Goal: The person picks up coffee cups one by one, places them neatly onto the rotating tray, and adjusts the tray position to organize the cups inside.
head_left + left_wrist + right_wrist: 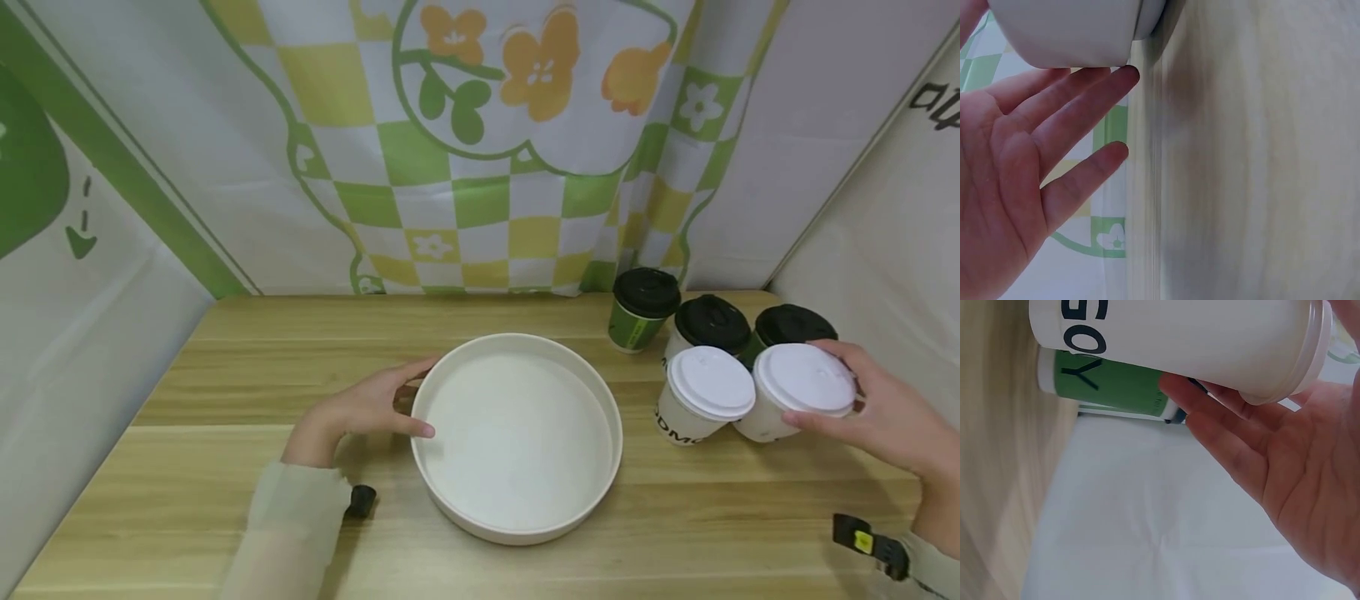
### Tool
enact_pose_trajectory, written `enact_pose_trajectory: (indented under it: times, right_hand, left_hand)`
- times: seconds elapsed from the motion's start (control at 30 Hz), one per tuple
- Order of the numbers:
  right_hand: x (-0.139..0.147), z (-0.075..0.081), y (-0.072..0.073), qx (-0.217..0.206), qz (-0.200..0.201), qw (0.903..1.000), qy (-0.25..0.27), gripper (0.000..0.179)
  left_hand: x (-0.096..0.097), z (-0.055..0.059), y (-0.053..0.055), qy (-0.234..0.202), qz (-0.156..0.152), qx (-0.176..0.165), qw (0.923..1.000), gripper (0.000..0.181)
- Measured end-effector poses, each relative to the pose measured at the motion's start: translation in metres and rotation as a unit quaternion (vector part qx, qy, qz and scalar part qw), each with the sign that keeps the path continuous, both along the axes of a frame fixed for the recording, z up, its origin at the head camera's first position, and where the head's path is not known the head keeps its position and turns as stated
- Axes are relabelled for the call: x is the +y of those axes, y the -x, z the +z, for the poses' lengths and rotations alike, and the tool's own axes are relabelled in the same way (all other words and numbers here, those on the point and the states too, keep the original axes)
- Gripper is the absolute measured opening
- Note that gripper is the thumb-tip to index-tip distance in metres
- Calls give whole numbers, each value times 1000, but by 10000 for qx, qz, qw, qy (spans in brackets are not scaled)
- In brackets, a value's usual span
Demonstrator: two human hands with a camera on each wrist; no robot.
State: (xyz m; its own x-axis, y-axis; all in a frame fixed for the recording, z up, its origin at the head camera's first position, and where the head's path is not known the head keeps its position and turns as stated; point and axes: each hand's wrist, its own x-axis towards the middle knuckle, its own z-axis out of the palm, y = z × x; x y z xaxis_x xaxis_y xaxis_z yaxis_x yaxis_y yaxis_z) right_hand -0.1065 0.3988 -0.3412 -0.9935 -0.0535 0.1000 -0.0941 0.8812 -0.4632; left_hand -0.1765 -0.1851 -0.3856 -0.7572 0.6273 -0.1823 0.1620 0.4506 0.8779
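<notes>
On wood (180,500), a gripped white cup (802,379) partly hides a green cup (1107,385).

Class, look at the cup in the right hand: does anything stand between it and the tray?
Yes: the other white-lidded cup stands in between, just left of the held cup, toward the tray.

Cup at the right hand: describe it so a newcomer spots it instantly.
On the wooden table, right of the round tray, stand five lidded cups. In front is the white-lidded cup farthest right; unlike its white-lidded neighbour, it has the right hand at its lid.
</notes>
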Motion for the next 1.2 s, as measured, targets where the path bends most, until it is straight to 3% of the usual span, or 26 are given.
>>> enact_pose_trajectory:
  times: [0.6,0.87,1.2]
  right_hand:
    - [-8,21,3,159,-149,9997,148,104]
    - [-13,33,6,418,35,9979,486,96]
    - [-16,54,7,688,-213,9969,303,100]
  left_hand:
    - [-4,-1,-2,-85,-58,37,9999,99]
    - [-9,3,1,-33,-274,-66,9996,97]
    - [-5,7,7,-155,-547,-142,9983,96]
